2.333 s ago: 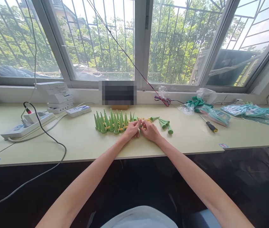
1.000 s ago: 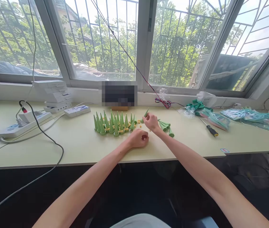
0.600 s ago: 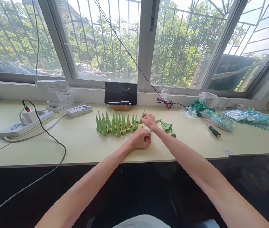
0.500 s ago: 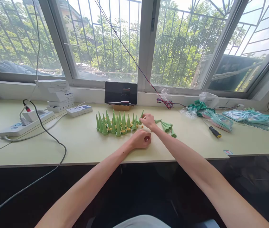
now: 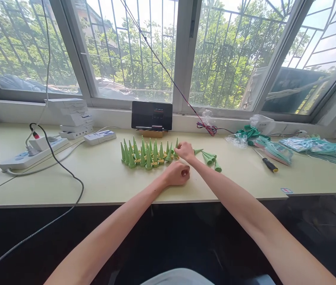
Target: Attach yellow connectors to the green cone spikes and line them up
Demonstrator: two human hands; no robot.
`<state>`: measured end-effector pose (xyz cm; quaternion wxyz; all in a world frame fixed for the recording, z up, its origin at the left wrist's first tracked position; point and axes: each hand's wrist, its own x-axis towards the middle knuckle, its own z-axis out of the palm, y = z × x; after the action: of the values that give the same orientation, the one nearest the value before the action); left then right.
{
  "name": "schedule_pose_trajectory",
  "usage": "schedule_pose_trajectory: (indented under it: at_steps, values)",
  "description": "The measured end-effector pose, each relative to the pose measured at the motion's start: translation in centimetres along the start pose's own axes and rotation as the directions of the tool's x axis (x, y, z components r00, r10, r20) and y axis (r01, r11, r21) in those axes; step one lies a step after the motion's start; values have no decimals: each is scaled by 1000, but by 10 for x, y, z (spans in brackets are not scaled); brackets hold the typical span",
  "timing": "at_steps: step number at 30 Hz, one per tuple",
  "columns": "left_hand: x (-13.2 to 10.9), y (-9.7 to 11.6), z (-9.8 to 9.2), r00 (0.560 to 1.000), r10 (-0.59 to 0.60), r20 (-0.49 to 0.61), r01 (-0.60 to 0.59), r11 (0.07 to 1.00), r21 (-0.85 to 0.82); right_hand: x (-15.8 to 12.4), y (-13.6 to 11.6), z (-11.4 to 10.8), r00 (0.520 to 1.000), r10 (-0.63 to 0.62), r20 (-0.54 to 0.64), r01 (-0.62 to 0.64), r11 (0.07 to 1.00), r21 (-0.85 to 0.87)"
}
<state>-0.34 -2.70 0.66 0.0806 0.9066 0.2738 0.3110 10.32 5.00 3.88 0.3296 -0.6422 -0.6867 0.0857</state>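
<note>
Several green cones stand upright in a close cluster on the table, with small yellow pieces among their bases. My right hand is at the cluster's right edge, its fingers pinched on a green cone that stands point up. Nearer the table's front edge, my left hand rests on the tabletop with its fingers curled closed; whatever they hold is hidden. Just right of my right hand, loose green cones lie on their sides, partly behind my wrist.
A dark tablet leans on a stand behind the cones. Leftward are a power strip, stacked white boxes and a black cable. To the right lie a screwdriver and bagged teal items.
The cone in my right hand has come from a slight tilt to upright, a little lower beside the cluster. My left hand has stayed closed in its place.
</note>
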Motion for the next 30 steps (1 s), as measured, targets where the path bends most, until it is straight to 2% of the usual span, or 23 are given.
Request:
schedule_pose_trajectory:
  at_steps: [4, 10, 25, 30]
  values:
    - [0, 1, 0, 1000, -12, 5, 12, 1000, 13, 1, -3, 1, 1000, 3, -17, -3, 1000, -2]
    - [0, 1, 1, 1000, -19, -2, 19, 1000, 25, -1, -7, 3, 999, 16, 27, -16, 1000, -21]
    - [0, -1, 2, 1000, -4, -1, 4, 1000, 20, -4, -15, 0, 993, 106, 56, -102, 992, -68]
    - [0, -1, 1, 1000, 4, 13, -4, 1000, 22, -6, -12, -5, 998, 58, 35, -55, 995, -79]
